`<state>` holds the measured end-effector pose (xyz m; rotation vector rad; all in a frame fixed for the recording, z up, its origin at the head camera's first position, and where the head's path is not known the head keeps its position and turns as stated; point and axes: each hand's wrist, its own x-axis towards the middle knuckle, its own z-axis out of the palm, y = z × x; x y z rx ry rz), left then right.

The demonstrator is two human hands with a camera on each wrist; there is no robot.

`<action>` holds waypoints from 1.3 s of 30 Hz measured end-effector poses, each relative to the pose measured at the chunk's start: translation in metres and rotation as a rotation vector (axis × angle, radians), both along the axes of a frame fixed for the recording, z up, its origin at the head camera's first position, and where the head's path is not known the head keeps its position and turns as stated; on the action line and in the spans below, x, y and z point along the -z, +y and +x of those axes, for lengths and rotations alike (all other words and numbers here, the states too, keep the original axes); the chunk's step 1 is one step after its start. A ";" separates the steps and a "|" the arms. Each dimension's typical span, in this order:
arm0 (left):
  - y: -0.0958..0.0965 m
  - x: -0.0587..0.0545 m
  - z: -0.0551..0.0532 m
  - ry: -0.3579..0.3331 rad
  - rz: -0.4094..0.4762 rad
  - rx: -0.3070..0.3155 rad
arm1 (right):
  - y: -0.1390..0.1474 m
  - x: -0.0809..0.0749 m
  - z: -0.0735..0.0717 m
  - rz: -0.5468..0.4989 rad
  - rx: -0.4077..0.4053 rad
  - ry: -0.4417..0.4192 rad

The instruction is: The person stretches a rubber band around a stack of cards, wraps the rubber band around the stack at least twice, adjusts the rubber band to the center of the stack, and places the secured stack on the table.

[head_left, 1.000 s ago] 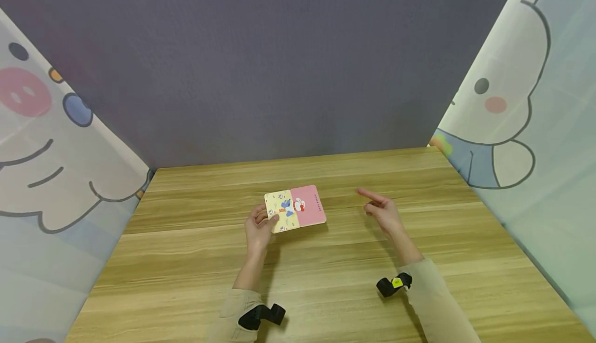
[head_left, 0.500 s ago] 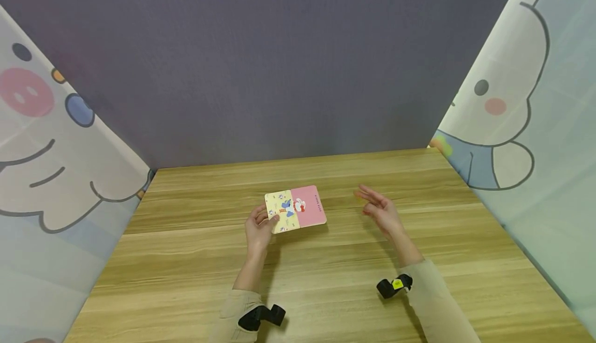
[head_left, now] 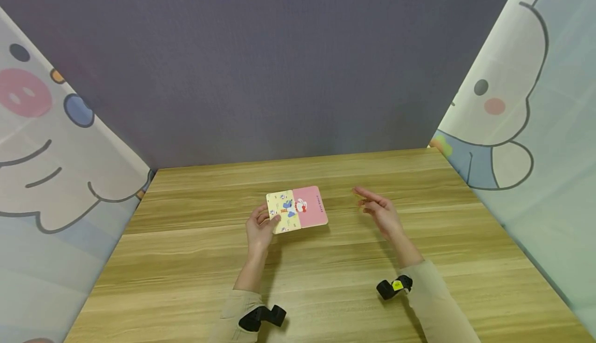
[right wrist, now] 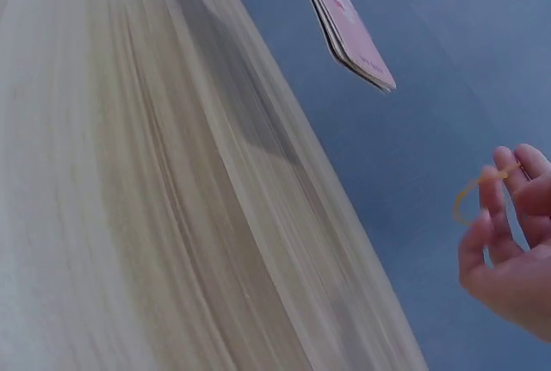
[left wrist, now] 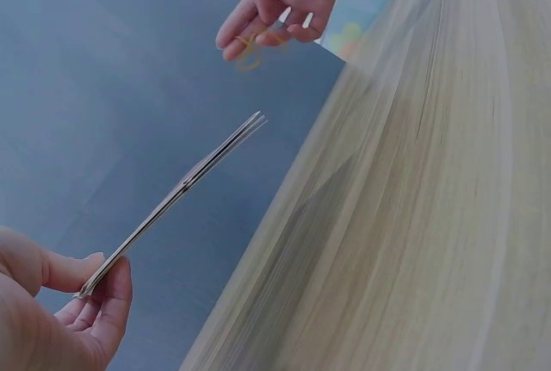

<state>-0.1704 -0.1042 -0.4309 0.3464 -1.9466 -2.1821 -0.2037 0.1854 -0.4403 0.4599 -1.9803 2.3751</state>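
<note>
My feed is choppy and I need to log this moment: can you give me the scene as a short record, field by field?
left hand: grips stack by one end, thumb on top
stack: thin layers, pink and yellow printed top, raised off table
right hand: holds band at fingertips, exact grip unclear
band: yellowish, loops out from the fingers, apart from stack
table: wood-grain top, below both hands
backdrop: plain, dark, behind table

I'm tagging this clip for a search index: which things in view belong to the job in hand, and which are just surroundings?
In the job:
- pink-and-yellow booklet, held in the left grip
- thin orange band, in the right grip

Just surroundings:
- wooden table
- dark panel
- cartoon-print curtains
- black wrist-worn devices
</note>
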 end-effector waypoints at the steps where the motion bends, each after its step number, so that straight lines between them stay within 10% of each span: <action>1: 0.000 0.000 0.000 -0.001 0.000 0.001 | 0.000 0.004 -0.002 0.032 0.024 0.020; 7: -0.001 0.000 0.001 -0.018 0.009 0.007 | 0.013 0.049 -0.027 0.055 0.078 0.117; 15: -0.003 0.001 0.001 -0.016 0.009 0.019 | 0.016 0.073 -0.038 -0.006 0.215 0.075; 39: -0.002 0.002 0.005 0.036 0.006 0.024 | 0.010 0.073 -0.035 -0.206 0.009 0.123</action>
